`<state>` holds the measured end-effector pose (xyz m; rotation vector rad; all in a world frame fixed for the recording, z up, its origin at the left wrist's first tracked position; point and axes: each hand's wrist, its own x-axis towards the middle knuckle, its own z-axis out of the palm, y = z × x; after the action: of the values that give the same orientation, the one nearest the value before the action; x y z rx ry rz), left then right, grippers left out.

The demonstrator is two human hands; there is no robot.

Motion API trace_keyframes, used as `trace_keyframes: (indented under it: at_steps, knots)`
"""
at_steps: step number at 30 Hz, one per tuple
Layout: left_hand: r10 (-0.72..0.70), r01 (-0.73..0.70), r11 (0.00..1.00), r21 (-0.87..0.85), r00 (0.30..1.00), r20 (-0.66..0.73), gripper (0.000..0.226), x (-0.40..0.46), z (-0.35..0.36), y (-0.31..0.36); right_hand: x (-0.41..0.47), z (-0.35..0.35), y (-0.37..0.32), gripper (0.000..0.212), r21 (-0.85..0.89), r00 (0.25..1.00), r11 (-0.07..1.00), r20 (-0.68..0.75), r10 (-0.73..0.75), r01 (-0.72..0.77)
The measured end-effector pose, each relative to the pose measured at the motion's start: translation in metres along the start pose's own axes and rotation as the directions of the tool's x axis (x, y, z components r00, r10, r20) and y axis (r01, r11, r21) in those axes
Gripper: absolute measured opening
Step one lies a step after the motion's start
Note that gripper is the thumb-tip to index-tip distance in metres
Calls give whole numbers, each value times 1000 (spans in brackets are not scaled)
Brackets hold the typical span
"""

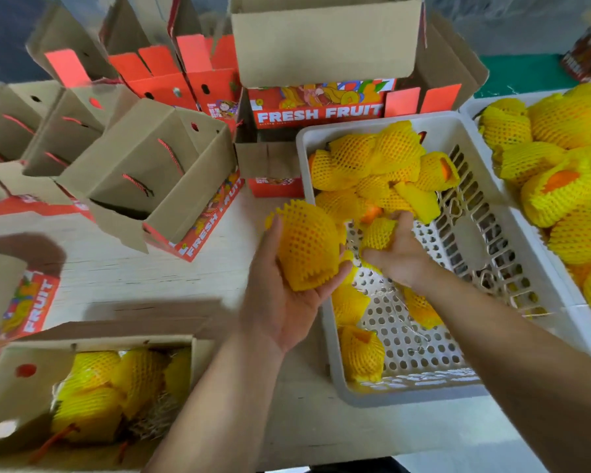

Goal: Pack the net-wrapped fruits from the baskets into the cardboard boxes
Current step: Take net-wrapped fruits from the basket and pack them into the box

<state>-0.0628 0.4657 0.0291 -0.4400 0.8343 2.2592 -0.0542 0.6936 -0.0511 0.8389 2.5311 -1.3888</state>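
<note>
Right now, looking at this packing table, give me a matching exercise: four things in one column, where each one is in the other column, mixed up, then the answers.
Things
1. left hand
2. right hand
3. white basket
4. open box

Places or states
A. near left corner, already holding wrapped fruits
B. cradles a large net-wrapped fruit beside the basket's left rim
C. right of centre, fruits piled at its far end
D. inside the basket, grips a smaller wrapped fruit

Pairs: 1-B, 2-D, 3-C, 4-A
</note>
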Motion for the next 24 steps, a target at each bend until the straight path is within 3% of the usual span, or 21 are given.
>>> trace_keyframes:
  at_steps: [2, 5, 9, 13, 16, 17, 18, 19, 21, 22, 24]
  knots:
    - [-1, 1, 1000, -26, 1000, 30, 44, -9, -12, 15, -32, -4, -23, 97, 184, 992, 975, -6, -128, 127]
    - [23, -29, 994, 105, 998, 59, 37, -24, -37, 42, -93, 19, -73, 117, 329, 973, 920, 17, -231, 212]
    - [146, -200, 892, 405, 976, 160, 44, -67, -92, 96, -157, 104, -137, 84, 503, 962, 822, -81, -263, 267]
    - [196, -262, 827, 497, 964, 182, 51, -117, -160, 163, -199, 197, -188, 85, 528, 951, 800, -51, -305, 285]
    - [194, -254, 779, 574, 967, 165, 42, -143, -208, 204, -212, 254, -208, 63, 748, 968, 655, 75, -241, 105]
    - [156, -214, 800, 560, 976, 151, 41, -147, -224, 214, -215, 268, -209, 57, 767, 975, 640, 108, -195, 43]
    - [118, -178, 806, 565, 983, 141, 45, -152, -238, 222, -220, 278, -208, 53, 711, 982, 702, 101, -158, 40]
    - [122, -186, 729, 659, 982, 142, 50, -156, -251, 229, -224, 286, -204, 53, 570, 988, 816, 55, -147, 90]
    - [111, -298, 317, 900, 954, 277, 61, -163, -272, 234, -233, 294, -195, 62, 274, 978, 941, 7, -210, 200]
    - [14, -353, 103, 930, 935, 353, 69, -163, -280, 232, -238, 295, -190, 68, 156, 967, 958, 47, -251, 241]
    - [-235, -410, -193, 891, 901, 364, 81, -155, -292, 220, -243, 295, -180, 73, -101, 940, 955, 232, -252, 281]
